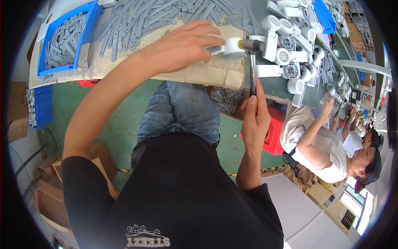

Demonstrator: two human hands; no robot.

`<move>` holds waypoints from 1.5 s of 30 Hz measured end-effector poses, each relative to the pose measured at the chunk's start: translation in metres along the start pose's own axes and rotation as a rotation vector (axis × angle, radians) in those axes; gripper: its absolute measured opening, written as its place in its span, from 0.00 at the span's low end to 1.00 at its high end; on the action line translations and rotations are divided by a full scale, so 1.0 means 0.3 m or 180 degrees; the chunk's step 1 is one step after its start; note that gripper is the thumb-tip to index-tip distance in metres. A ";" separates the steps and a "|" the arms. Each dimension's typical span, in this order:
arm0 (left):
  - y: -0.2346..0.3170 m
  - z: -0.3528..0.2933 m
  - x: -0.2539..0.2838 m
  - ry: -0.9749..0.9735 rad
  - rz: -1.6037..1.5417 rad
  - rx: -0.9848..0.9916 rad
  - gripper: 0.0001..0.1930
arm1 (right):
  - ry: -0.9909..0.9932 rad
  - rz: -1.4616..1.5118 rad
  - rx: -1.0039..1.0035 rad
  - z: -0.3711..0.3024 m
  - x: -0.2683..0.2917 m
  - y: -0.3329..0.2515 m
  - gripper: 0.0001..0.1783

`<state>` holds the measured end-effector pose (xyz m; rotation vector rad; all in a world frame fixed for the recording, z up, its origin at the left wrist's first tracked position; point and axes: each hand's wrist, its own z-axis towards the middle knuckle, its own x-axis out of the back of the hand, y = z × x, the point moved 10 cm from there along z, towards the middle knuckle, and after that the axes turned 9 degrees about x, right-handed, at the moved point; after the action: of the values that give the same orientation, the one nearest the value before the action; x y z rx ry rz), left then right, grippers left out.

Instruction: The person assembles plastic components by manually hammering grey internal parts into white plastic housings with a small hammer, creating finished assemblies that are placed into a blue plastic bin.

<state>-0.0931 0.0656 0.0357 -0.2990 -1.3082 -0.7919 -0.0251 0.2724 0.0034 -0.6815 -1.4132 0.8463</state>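
Note:
My left hand (184,49) reaches over the cardboard-topped bench. Its curled fingers are at the handle end of a white fan piece (234,48), which is smeared by motion; part of the grip is hidden. My right hand (256,120) is closed round the black handle of a small hammer (253,68). The hammer head has a yellowish face on the left and a dark end on the right, and that yellowish face overlaps the white piece in view. Whether they touch I cannot tell. Many flat grey strips (145,20) lie heaped beyond my left hand.
A blue bin (83,45) of grey strips stands at the left. White fan units with round grilles (283,56) pile up at the right. Below the bench edge are a box of strips (227,98) and a red container (274,130). A co-worker (319,145) sits at the right.

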 end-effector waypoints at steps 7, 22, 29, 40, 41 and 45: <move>-0.088 -0.156 -0.030 0.0968 -0.0498 0.0821 0.19 | -0.0131 -0.0383 0.0028 -0.026 -0.039 -0.032 0.24; -0.096 -0.144 -0.067 0.1082 -0.0923 0.0794 0.20 | -0.0046 -0.1440 0.0572 -0.029 -0.033 -0.135 0.26; -0.094 -0.162 -0.078 0.1082 -0.1039 0.0876 0.18 | -0.0008 -0.1488 0.0575 -0.028 -0.070 -0.106 0.26; -0.229 -0.190 -0.175 0.0594 -0.1929 0.2411 0.46 | -0.0356 -0.1720 0.0860 -0.015 -0.126 -0.178 0.29; -0.229 -0.193 -0.175 0.0653 -0.1912 0.2351 0.47 | -0.0212 -0.1569 0.1024 -0.019 -0.121 -0.183 0.29; -0.223 -0.197 -0.192 0.0702 -0.1899 0.2328 0.50 | -0.0385 -0.1729 0.0724 -0.013 -0.124 -0.160 0.29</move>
<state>-0.0966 0.0021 -0.0493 0.7715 -1.3947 -0.7467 -0.0153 0.2153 0.0224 -0.0596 -1.4831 0.6054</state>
